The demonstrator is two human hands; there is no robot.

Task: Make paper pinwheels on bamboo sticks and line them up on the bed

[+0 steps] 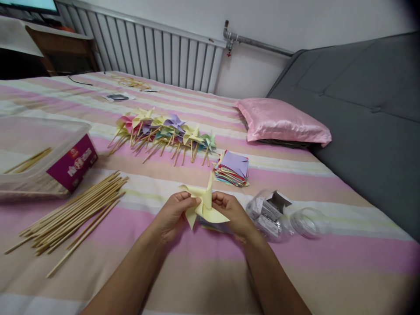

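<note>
Striped bed (328,262) — radiator (147,52), grey sofa (361,109) behind.

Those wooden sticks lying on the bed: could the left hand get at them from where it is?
Probably yes. The wooden sticks lie uncovered beside the left hand, nothing between, though it now pinches the yellow paper pinwheel.

Purple box label (72,163): a red logo and small white marks are seen, but nothing can be read.

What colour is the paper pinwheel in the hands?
Pale yellow: the paper pinwheel shows best in the head view.
</note>
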